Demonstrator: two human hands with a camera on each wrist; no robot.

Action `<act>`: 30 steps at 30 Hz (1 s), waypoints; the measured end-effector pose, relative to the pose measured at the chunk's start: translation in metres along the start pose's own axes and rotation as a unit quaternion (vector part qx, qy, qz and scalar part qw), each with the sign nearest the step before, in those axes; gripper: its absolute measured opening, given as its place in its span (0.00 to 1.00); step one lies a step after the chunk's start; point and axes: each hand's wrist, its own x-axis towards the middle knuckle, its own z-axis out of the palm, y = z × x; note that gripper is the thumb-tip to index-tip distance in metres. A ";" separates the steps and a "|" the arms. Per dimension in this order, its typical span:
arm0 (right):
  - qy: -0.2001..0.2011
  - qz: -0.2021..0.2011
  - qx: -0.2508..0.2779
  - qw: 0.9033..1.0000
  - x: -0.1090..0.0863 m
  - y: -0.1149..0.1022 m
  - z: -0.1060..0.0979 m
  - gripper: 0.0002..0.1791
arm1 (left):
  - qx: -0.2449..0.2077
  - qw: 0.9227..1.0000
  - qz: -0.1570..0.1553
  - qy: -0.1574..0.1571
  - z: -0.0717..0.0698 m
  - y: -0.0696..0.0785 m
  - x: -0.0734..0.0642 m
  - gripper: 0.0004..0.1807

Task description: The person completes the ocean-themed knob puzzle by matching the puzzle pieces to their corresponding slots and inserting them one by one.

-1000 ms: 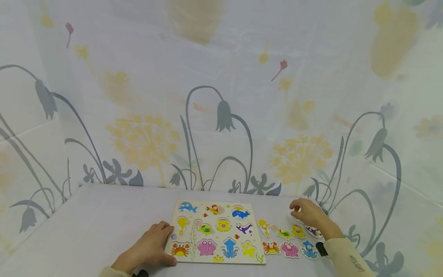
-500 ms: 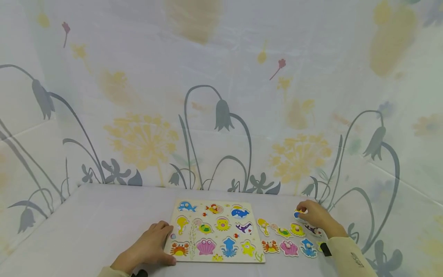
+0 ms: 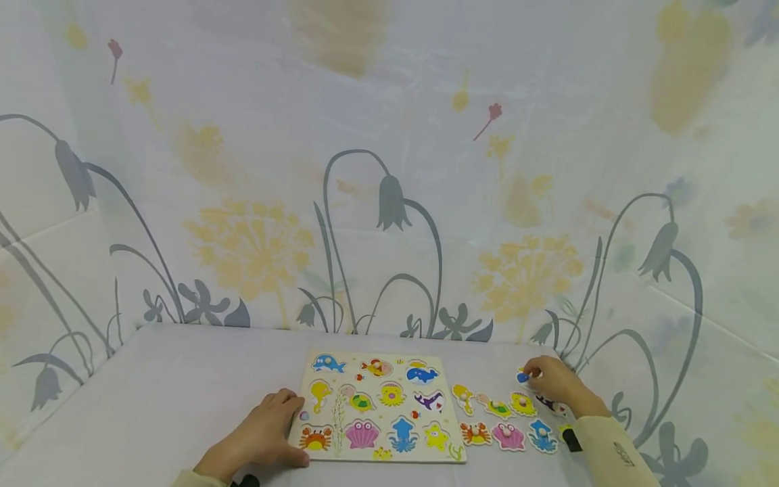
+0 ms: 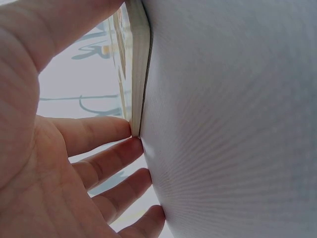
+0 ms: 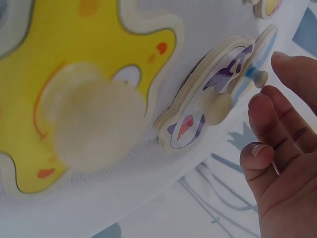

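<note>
The person's left hand (image 3: pixel 266 426) rests at the left edge of a wooden sea-animal puzzle board (image 3: pixel 307 454); thumb and fingertips touch its side in the left wrist view. To the right of the board, the right hand (image 3: pixel 556 383) is at a blue whale puzzle piece (image 3: pixel 523 377). In the right wrist view, its thumb (image 5: pixel 285 64) and index fingertip stand a little apart on either side of the whale piece's knob (image 5: pixel 261 79). Near this hand lie a purple shark-like piece (image 5: pixel 198 114) and a yellow starfish piece (image 5: pixel 163 32), both knobbed.
Two rows of loose pieces lie right of the board, among them a crab (image 3: pixel 476 433), a pink shell (image 3: pixel 508 436), a squid (image 3: pixel 541 436), a turtle (image 3: pixel 499 408) and a seahorse (image 3: pixel 463 398). Knobbed dolphin (image 3: pixel 328 363) and fish (image 3: pixel 376 367) pieces sit in the board. A flower-print curtain (image 3: pixel 389 270) stands behind.
The right hand has moved slightly right and down to the whale piece, and more of that piece shows beside the fingers. The left hand stays at the board's edge.
</note>
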 end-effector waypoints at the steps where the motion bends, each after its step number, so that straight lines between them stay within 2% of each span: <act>1: -0.002 0.005 -0.001 1.000 0.000 0.000 0.000 0.10 | 0.000 1.000 0.000 0.001 0.000 0.000 0.000 0.53; 7: -0.007 0.019 -0.017 1.000 0.001 0.004 0.003 0.07 | 0.003 1.000 0.005 0.001 0.001 -0.001 -0.001 0.54; 14: -0.018 0.046 -0.011 0.999 0.006 0.006 0.004 0.06 | -0.004 1.000 0.003 -0.004 0.001 -0.002 -0.001 0.54; 21: -0.011 0.010 -0.027 1.000 0.006 0.007 0.001 0.07 | -0.005 1.000 -0.001 -0.006 0.000 -0.001 0.001 0.53; 25: -0.013 0.027 -0.032 0.999 0.008 0.006 0.002 0.06 | -0.001 1.000 -0.003 -0.003 0.000 0.000 0.001 0.53; 30: -0.010 0.023 -0.042 0.999 0.010 0.002 0.001 0.05 | 0.000 1.000 -0.003 -0.002 0.000 0.001 0.001 0.53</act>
